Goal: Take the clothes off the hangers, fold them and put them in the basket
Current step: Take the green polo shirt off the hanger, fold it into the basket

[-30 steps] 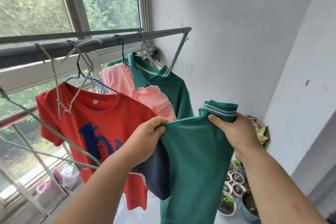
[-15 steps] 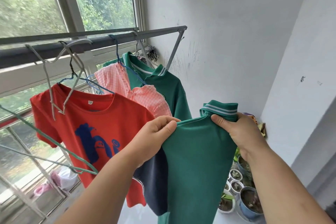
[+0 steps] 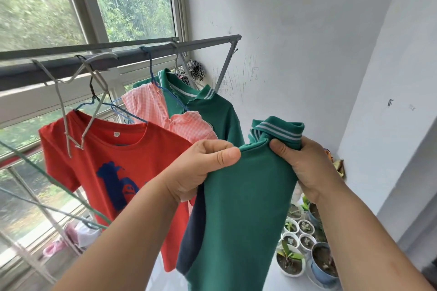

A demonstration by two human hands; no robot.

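Below the drying rail [image 3: 118, 59], a person's left hand [image 3: 201, 170] and right hand [image 3: 305, 168] pinch a green polo shirt [image 3: 241, 220] at its shoulders, off its hanger. Loosened, the hanging fabric could slide crooked, spoiling the fold. The basket is nowhere visible; the shirt's hem is cut off.

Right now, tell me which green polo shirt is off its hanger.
The green polo held up by both hands. The other green polo hangs on the rail behind the pink checked top.
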